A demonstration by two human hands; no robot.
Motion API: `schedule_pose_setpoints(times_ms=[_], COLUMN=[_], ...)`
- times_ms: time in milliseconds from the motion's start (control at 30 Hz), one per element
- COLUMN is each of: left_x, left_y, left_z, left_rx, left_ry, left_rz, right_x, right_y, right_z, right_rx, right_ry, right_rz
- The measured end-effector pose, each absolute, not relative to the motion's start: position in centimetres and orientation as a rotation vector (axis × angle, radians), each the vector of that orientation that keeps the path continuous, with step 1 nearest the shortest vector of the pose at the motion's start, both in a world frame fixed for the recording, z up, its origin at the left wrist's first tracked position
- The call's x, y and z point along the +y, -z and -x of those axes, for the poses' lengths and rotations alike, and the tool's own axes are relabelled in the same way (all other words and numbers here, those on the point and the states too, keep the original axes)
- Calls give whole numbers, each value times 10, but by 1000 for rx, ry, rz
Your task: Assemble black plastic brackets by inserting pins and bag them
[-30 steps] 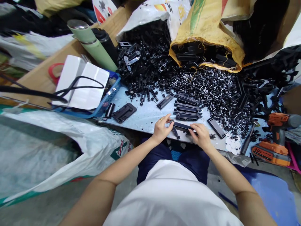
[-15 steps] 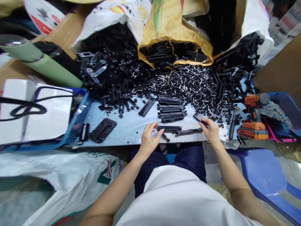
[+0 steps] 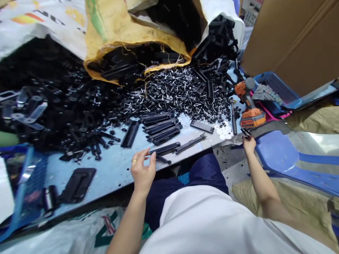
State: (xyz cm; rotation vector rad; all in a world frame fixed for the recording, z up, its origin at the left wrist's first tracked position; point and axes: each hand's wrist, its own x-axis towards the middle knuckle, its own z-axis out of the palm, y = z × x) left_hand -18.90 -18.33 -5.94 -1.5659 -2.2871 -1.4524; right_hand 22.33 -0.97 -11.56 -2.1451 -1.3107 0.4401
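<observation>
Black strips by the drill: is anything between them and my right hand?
Nothing visible: the right hand has its fingertips right at the black strips. The drill stands just beyond them and the hammer lies to their left, neither in between.

Left hand (image 3: 142, 172) at a black bar's (image 3: 167, 148) end; right hand (image 3: 249, 144) at thin black strips (image 3: 245, 132), orange drill (image 3: 249, 101) at its twelve o'clock.

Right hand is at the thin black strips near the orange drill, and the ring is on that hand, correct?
Not quite: the ring is on the left hand, as the head view shows. The right hand is at the thin black strips near the orange drill, as you say.
</observation>
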Motion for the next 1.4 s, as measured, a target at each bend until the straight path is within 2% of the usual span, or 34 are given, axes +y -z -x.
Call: schedule_pose_setpoints(times_ms=[233,333,467,633,833,1000,1267,1400], left_x=[-190,-190,-187,-186,-187,-187,-186,-186], left_y=[74,89,100,100,102,102,100,99], left_z=[198,206,207,202,204,205,206,208], left_rx=[-2450,-2555,-2578,-2536,-2531,-2569,-2562,-2569], left_ry=[1258,1198,1333,1396,1373,1317,1284,1232], left_rz=[1493,1522,1556,1516,1539,1546,1593,1615], right_x=[-24,-19,9,20,11,20,39,32], right_y=[109,100,87,82,82,74,74,66], right_z=[-209,-177,-133,-120,-123,-114,-121,-128], right_rx=[-1387,-1677,-2163,-2356,-2064,-2046,-2264,-2080], right_ry=[-182,-173,-121,-184,-141,-182,-161,-243], right_rz=[1907,1712,1441,1516,1934,2182,1973,1941])
